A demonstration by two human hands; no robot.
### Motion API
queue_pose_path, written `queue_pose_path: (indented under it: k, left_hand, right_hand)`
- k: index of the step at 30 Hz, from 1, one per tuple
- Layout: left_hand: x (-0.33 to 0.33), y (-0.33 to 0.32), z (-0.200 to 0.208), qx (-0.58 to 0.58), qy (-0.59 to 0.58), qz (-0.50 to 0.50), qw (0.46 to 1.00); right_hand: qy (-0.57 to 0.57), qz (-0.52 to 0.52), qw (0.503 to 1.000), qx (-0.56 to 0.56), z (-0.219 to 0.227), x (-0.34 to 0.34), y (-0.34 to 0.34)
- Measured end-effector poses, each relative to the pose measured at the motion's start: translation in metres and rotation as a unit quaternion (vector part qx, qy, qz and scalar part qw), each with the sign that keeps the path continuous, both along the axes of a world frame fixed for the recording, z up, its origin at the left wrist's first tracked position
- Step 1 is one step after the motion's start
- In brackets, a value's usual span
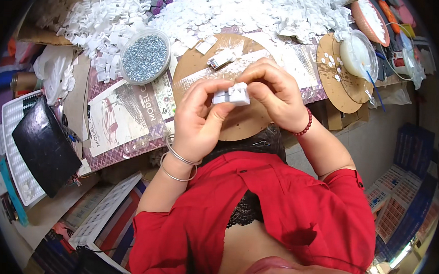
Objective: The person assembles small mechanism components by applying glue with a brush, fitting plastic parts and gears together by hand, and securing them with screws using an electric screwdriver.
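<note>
The left hand (200,117) pinches a small white block (238,95) between its thumb and fingers. The right hand (279,98) curls its thumb and finger close at the block's right end, but I cannot tell if they pinch it. The block is between both hands, above a round brown board (244,129). Past the left hand, to its left, sits a round tub (168,60) of shiny screws (144,56). Far past both hands is a big white pile of parts (211,15).

A small, boxy, glossy white plastic piece (238,94) with an uneven top sits slightly tilted in the fingers of the left hand (199,113) and right hand (279,96), above a round brown board (244,127).
</note>
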State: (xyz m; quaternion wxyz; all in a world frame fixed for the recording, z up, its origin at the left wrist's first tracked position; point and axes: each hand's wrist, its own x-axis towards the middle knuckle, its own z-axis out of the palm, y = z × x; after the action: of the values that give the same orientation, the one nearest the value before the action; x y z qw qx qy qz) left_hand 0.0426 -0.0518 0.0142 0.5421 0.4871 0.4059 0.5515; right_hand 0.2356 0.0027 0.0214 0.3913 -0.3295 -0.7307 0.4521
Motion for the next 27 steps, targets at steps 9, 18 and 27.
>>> queue_pose_path:
  k: [9, 18, 27]
  left_hand:
    - [0.011, -0.004, -0.008, 0.159, 0.206, 0.093, 0.961]
    - [0.017, -0.005, -0.017, -0.039, -0.014, 0.07, 0.997]
    - [-0.012, 0.017, -0.03, 0.11, 0.487, 0.064, 0.864]
  right_hand:
    - [0.048, -0.095, 0.99, 0.086, -0.018, -0.019, -0.02]
    - [0.0, -0.08, 0.989, 0.122, -0.027, -0.018, -0.008]
    - [-0.181, -0.078, 0.959, 0.203, -0.039, -0.019, 0.05]
